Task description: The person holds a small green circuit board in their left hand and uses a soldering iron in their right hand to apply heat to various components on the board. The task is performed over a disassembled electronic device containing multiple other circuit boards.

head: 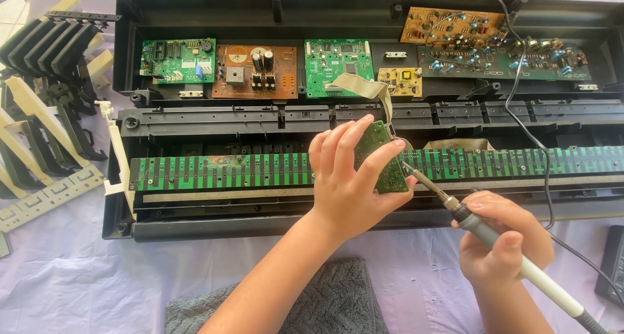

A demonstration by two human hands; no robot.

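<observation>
Small green circuit board (380,158), tilted in left hand (348,181), ribbon cable (364,86) attached

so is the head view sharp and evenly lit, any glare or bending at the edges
Head view: sharp on the left hand, the small board it holds and the soldering iron in the right hand; bright, even light with soft shadows, mild glare on the cloth; the keyboard case bows slightly, wide-lens distortion.

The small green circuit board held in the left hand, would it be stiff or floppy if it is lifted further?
The small green circuit board probably stays stiff, looking flat in the left hand. It seems light, pinched by fingers. The grey ribbon cable likely tugs it back.
</observation>
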